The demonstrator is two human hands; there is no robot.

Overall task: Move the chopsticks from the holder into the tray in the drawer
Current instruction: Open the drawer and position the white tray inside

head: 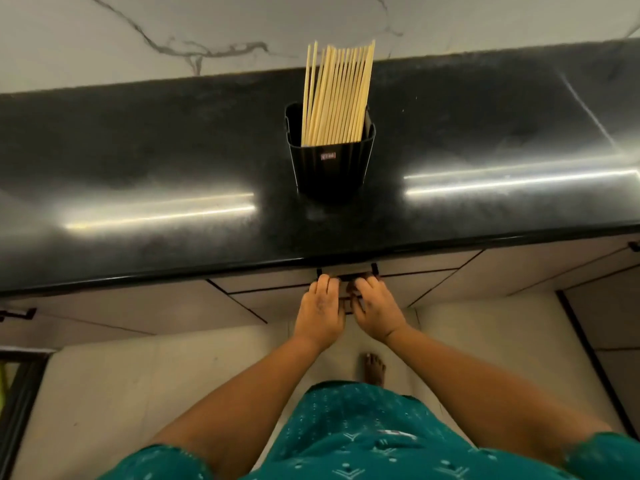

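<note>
A black rectangular holder (332, 168) stands upright in the middle of the black countertop (138, 168). Several pale wooden chopsticks (336, 95) lean in it, tips up toward the wall. Below the counter's front edge is a cream drawer front (277, 287) with a black bar handle (346, 271). My left hand (322, 311) and my right hand (375, 310) are side by side on that handle, fingers curled over it. The drawer looks closed, and its tray is hidden.
A white marble-patterned wall (207, 26) rises behind the counter. Other drawer fronts with black handles (17, 313) lie to the left and right (633, 245). My bare foot (374, 368) stands on the pale floor below the drawer.
</note>
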